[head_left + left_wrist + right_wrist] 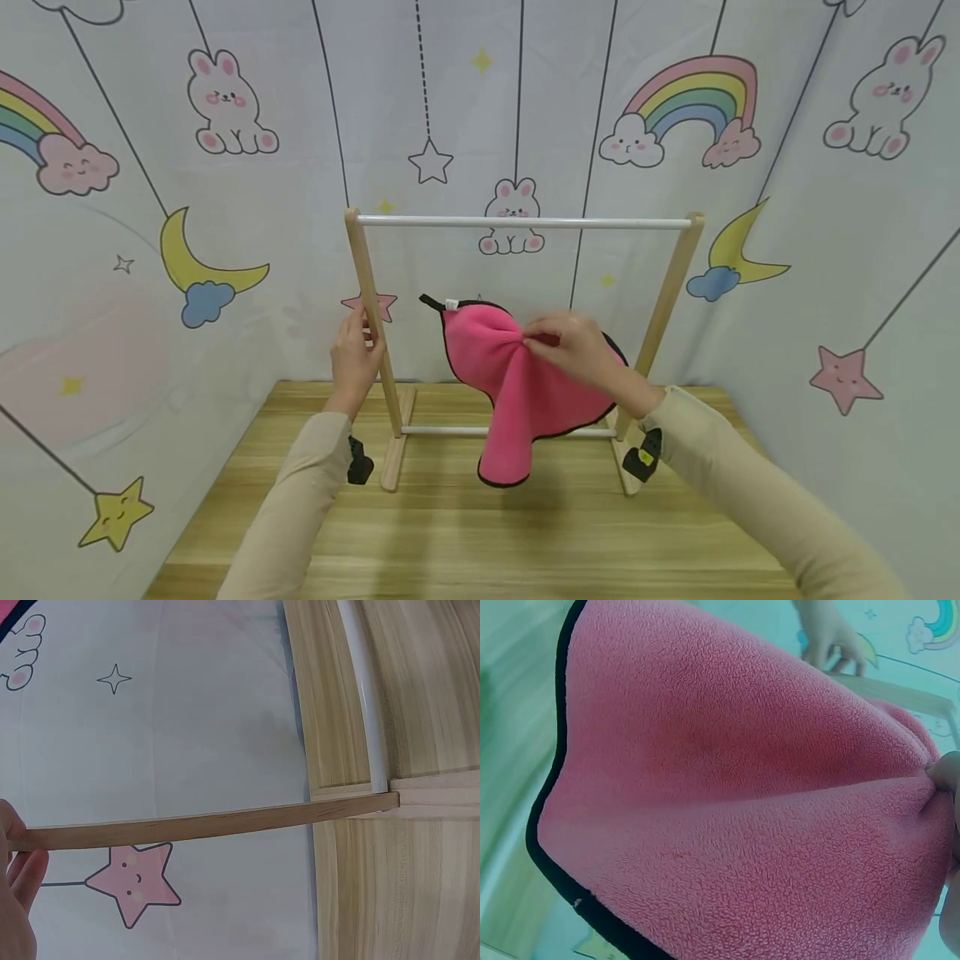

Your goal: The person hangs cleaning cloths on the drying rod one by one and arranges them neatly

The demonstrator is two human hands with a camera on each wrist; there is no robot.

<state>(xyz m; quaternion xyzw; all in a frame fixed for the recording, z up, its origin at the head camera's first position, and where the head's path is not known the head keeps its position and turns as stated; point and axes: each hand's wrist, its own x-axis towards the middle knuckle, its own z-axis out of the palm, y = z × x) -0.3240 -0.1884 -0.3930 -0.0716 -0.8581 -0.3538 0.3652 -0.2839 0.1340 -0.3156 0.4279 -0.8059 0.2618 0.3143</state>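
A pink towel point(506, 400) with black edging, a white label and a black hanging loop hangs in folds from my right hand point(573, 346). That hand pinches it near the middle, in front of the rack and below its top rail. Up close in the right wrist view, the plush towel point(727, 750) fills most of the picture, and a thumb shows at the right edge. My left hand point(356, 354) holds the left wooden post of the rack point(365, 262), fingers and thumb on either side. The left wrist view shows the same hand point(19, 877) on the post.
The rack has a white top rail point(525, 222) and a white lower rail point(442, 431). Its wooden feet point(393, 462) stand on a wood-grain tabletop point(450, 542). A printed backdrop point(300, 192) with rabbits, stars and rainbows surrounds the table behind and at both sides.
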